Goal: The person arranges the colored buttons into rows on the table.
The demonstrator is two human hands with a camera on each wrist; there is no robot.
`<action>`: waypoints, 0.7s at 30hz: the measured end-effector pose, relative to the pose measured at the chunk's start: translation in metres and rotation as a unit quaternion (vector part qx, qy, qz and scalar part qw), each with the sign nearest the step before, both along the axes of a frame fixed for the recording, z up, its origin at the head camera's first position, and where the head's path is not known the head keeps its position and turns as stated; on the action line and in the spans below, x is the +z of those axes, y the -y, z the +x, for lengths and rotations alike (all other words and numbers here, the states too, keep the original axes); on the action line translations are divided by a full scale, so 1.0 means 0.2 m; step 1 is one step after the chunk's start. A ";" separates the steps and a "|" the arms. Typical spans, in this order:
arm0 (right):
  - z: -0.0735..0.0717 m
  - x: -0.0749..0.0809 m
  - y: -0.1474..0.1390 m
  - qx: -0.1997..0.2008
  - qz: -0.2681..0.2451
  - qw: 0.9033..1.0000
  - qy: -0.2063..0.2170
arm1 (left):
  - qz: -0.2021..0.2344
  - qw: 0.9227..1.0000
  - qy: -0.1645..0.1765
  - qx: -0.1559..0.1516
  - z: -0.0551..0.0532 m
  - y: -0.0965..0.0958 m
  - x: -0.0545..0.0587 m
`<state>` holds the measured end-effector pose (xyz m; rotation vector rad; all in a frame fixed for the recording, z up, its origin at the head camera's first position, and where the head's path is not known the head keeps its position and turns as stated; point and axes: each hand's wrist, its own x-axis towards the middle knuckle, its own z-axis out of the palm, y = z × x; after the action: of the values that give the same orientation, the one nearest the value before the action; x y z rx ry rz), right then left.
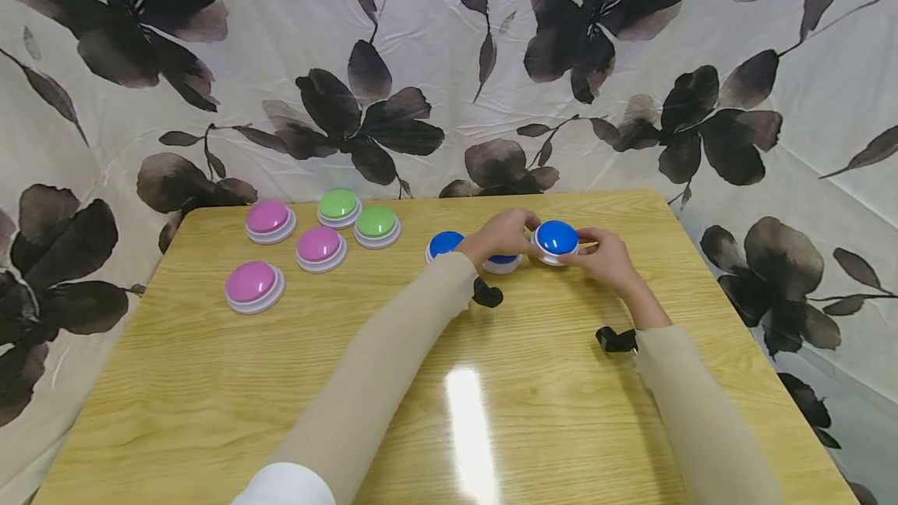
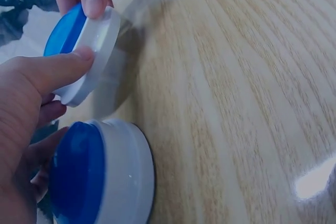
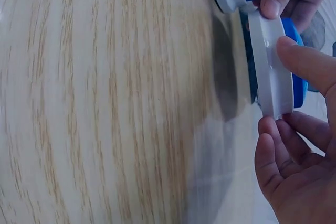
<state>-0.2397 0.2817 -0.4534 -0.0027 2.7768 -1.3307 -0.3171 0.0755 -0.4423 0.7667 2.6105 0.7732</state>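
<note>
Both hands hold one blue-domed push button with a white base, toward the right of the table. My left hand grips its left side, the thumb pressed on the white rim in the left wrist view. From the other side, my right hand pinches the base with thumb and fingers. In the right wrist view the held button is lifted and tilted, its shadow on the wood. Two more blue buttons, one left and one nearer, stand under and beside the left hand, partly hidden by it.
On the left of the wooden table stand three pink buttons, the nearest one toward the front. Two green buttons, one of them closer in, sit beside them. A floral cloth hangs behind the table's back edge.
</note>
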 end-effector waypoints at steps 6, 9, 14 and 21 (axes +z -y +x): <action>-0.02 -0.02 0.03 -0.001 -0.003 1.000 0.005 | 0.002 1.000 0.009 0.009 -0.01 0.02 -0.03; -0.02 -0.04 0.03 -0.001 0.003 1.000 0.006 | 0.003 1.000 0.016 0.013 -0.01 0.02 -0.04; -0.03 -0.06 0.03 0.005 0.004 1.000 0.004 | -0.006 1.000 0.015 0.015 -0.01 0.02 -0.06; -0.04 -0.07 0.03 0.000 -0.005 1.000 0.015 | -0.023 0.999 0.012 0.026 -0.01 0.02 -0.06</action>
<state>-0.2481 0.2750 -0.4683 0.0160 2.7444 -1.3343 -0.3184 0.0714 -0.4538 0.6741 2.6268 0.7310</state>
